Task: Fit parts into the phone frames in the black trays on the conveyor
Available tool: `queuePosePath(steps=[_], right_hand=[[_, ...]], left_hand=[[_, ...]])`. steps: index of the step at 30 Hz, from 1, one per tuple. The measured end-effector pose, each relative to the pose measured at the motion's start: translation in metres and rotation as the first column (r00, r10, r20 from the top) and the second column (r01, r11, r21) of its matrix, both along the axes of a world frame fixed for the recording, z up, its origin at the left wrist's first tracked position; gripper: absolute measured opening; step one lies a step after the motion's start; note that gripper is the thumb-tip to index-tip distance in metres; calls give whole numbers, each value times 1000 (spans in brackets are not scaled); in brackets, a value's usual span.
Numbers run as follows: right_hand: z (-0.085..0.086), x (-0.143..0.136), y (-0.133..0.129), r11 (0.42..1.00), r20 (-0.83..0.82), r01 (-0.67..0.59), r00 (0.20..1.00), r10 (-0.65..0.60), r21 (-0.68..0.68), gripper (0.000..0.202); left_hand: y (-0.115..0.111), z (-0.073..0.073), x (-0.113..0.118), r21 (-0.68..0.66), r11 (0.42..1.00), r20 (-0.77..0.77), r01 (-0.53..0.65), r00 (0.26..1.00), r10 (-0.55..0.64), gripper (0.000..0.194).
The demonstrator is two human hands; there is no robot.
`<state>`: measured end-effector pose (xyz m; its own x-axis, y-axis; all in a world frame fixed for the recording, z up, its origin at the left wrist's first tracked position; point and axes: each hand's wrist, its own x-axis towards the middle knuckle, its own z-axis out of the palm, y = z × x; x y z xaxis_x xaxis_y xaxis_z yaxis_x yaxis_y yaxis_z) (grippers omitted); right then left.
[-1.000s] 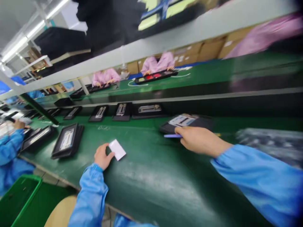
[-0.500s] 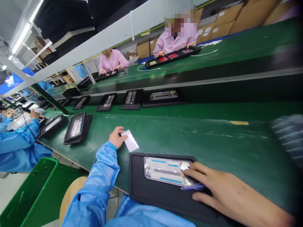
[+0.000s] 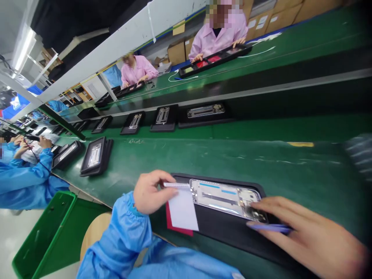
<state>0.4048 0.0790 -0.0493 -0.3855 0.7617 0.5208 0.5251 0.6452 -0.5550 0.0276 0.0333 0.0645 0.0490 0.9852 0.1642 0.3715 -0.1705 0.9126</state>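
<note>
My left hand (image 3: 151, 193) pinches a white sheet (image 3: 183, 212) at its top edge. A red sheet (image 3: 181, 231) shows behind and below the white one. Both hang over the left end of a black foam tray (image 3: 221, 229). In that tray lies a silver phone frame (image 3: 216, 197) with blue strips and a grey strip along it. Over the frame's right end is my right hand (image 3: 310, 232), its fingertips at the small parts there. A slim purple tool (image 3: 270, 228) sits between its thumb and fingers; its exact kind is unclear.
Two stacked trays (image 3: 95, 155) with a phone frame stand to the left. Several more trays (image 3: 164, 117) line the back of the green bench (image 3: 226, 157). A green bin (image 3: 43, 236) and round stool (image 3: 94, 230) are at lower left. Co-workers (image 3: 139, 69) sit across and at left.
My left hand has brought the white sheet from the bench to the tray's left end, and red now shows behind it. My right hand stays by the frame's right end with the purple tool.
</note>
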Motion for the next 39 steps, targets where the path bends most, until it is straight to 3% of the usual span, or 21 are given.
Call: queuePosePath(steps=[3,6,10,14,18,22,26,29,34,39], right_hand=[[40,-19,-9,988,-58,-43,998,35,-146,37],[65,-47,-22,891,-192,-146,979,68,-429,46],[63,-65,-33,745,-247,-83,963,-112,-662,40],[50,-61,-37,702,-246,-16,942,-228,-712,38],[53,-46,-32,767,-295,-5,925,-241,-642,41],[67,-33,-35,849,-480,22,817,-319,-528,46],[80,-33,-47,898,-409,25,884,-225,-440,39],[82,-39,-55,890,-324,-2,932,-164,-455,37],[73,-43,-61,837,-314,22,921,-230,-547,43],[74,-47,-60,868,-289,53,932,-221,-494,46]], left_hand=[[6,-12,39,-103,984,35,148,989,-145,22],[12,-31,70,-181,957,81,227,973,-215,27],[13,-53,88,-261,921,205,289,949,-240,44],[13,-71,97,-320,921,287,224,949,-131,49],[13,-76,102,-307,936,248,171,964,-95,31],[10,-65,103,-301,937,187,177,974,-124,22],[7,-56,105,-280,938,133,206,975,-175,21],[6,-55,106,-270,935,105,230,972,-209,22],[2,-53,107,-249,940,42,235,972,-232,19],[0,-51,111,-184,953,35,241,971,-238,15]])
